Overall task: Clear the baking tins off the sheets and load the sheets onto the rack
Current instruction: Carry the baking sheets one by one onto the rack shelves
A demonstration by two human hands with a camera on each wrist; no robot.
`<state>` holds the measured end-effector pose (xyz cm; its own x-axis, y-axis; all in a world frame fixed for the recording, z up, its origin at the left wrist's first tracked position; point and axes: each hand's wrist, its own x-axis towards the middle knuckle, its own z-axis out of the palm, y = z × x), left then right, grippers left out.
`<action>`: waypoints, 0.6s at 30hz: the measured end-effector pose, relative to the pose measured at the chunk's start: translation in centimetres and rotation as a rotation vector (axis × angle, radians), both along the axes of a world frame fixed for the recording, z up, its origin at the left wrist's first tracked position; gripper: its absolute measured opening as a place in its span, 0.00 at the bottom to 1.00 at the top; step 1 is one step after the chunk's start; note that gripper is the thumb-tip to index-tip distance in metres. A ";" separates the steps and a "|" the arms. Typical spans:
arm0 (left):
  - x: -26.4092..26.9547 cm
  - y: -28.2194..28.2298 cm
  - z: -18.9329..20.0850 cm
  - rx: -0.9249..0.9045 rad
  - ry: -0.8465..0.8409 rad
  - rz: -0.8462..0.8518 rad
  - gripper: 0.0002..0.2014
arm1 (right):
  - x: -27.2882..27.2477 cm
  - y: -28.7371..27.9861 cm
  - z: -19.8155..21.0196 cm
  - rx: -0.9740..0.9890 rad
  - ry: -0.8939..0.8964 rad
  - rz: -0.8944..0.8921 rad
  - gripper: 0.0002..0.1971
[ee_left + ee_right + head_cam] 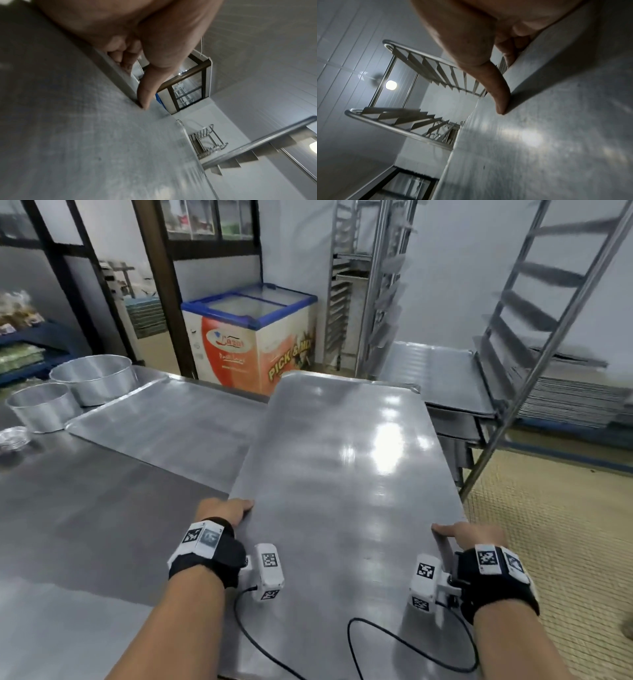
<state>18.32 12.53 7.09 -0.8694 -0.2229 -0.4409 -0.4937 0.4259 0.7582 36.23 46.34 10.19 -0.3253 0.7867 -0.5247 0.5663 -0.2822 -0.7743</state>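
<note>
Your left hand (227, 510) and right hand (474, 534) each have a grip clamped on a side edge of the sheet (346, 474), thumbs on top, fingers curled under. It juts ahead toward the rack (534, 344). Left of your left grip, two tins (68, 392) stand on the worktop (85, 508) beside another sheet (171, 422).

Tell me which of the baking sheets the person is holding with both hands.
The baking sheet in front: the left hand and right hand grip its two long edges. The second sheet lies flat on the steel table beside two round tins, untouched.
</note>
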 end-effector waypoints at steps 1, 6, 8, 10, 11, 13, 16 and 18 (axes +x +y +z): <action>-0.2 1.2 0.1 -0.023 0.011 -0.041 0.25 | 0.5 1.0 -0.1 0.018 -0.003 -0.023 0.20; -0.7 7.6 1.4 -0.060 0.040 -0.170 0.25 | 2.4 4.5 1.2 0.059 -0.042 -0.118 0.26; -1.4 10.0 1.6 -0.064 0.025 -0.191 0.26 | 2.8 6.3 1.5 0.039 0.001 -0.192 0.28; -1.9 12.2 1.6 -0.032 0.007 -0.187 0.26 | 3.2 8.1 1.6 0.040 0.014 -0.195 0.27; -2.2 13.2 1.6 -0.012 0.001 -0.177 0.25 | 3.3 9.0 1.6 0.050 0.021 -0.204 0.27; -2.9 15.1 1.6 0.020 -0.018 -0.171 0.22 | 3.2 10.6 1.8 0.068 0.039 -0.232 0.25; -4.2 17.7 1.3 0.051 -0.036 -0.163 0.21 | 2.4 12.5 1.9 0.069 0.046 -0.231 0.22; -5.1 19.4 1.1 0.079 -0.034 -0.162 0.22 | 1.8 13.6 1.8 0.065 0.056 -0.236 0.22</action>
<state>13.24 31.90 8.16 -0.8756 -0.0444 -0.4810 -0.4491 0.4415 0.7768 37.99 59.98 11.99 -0.1560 0.8757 -0.4570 0.4466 -0.3502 -0.8234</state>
